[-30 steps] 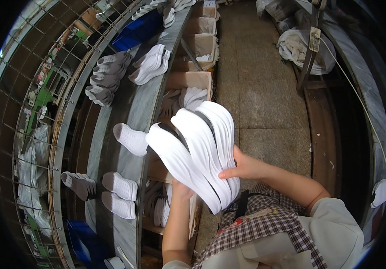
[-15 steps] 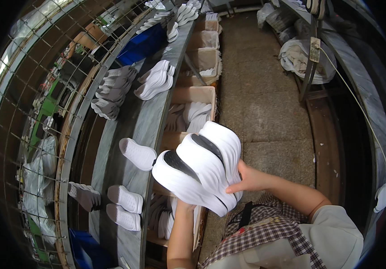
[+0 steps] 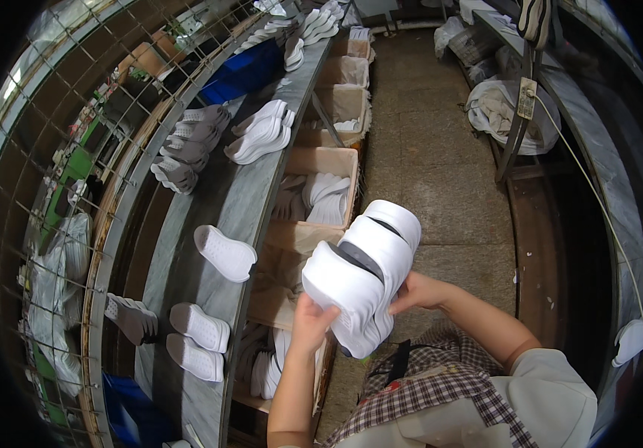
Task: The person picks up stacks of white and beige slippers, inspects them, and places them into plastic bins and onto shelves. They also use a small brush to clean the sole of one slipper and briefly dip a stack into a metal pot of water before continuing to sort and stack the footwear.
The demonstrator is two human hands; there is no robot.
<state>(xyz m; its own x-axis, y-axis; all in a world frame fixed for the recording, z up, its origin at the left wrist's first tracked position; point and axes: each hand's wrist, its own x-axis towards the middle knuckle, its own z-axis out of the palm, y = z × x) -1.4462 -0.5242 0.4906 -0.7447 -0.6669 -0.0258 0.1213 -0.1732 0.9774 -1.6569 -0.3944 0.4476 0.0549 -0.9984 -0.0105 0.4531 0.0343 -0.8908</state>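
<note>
**Both hands gripped a stack of white soles**

Well to the left of the hands, a single white sole (image 3: 224,252) lay on the grey conveyor belt (image 3: 250,198). The left hand (image 3: 312,322) clasped the stack of white soles (image 3: 362,276) from below, fingers curled on its lower edge. The right hand (image 3: 420,291) grasped the stack's right side. Beyond the stack sat a cardboard box (image 3: 321,160) of soles.

white soles (image 3: 362,280), plaid apron (image 3: 441,388), prob. grey belt (image 3: 239,201)
</note>
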